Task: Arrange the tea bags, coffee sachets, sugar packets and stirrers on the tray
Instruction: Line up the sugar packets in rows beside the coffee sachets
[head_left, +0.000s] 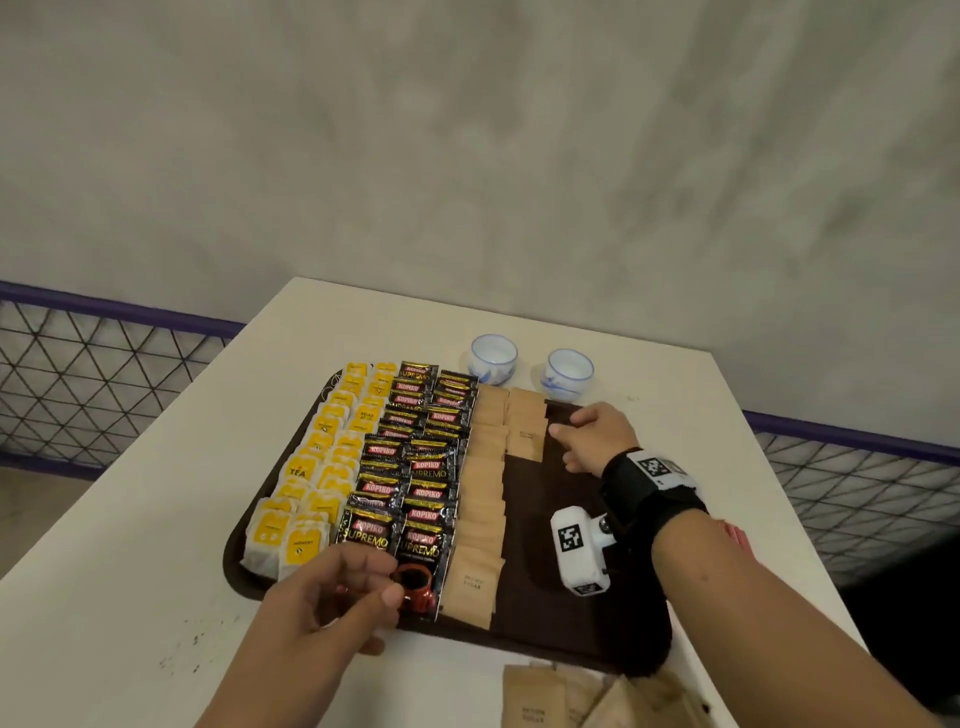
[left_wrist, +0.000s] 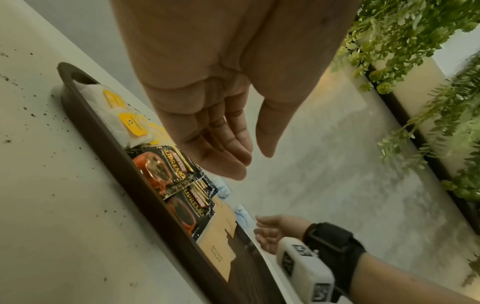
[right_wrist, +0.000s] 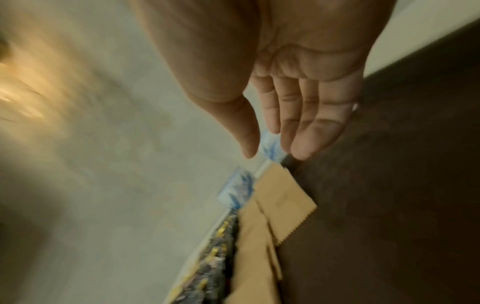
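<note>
On the white table (head_left: 156, 519) in the head view, the dark tray (head_left: 535, 525) carried rows running from near edge to far edge: yellow tea bags (head_left: 306, 499) at left, black coffee sachets (head_left: 410, 467) in the middle, brown sugar packets (head_left: 483, 493) beside them. The left hand (head_left: 332, 597) hovered over the nearest coffee sachets, fingers loosely curled, grasping nothing. The right hand (head_left: 592, 436) reached to the far end, released, fingertips just beside a shorter sugar row (head_left: 527, 426). Two cups (head_left: 530, 366) stood beyond the tray; loose packets (head_left: 561, 696) lay on the table nearest the person. In the left wrist view, the left hand (left_wrist: 221, 123) hung relaxed above the sachets (left_wrist: 171, 168). In the blurred right wrist view, the right hand (right_wrist: 298, 107) was slack, fingers extended above the tray (right_wrist: 389, 205), sugar packets (right_wrist: 283, 199) near its fingertips.
</note>
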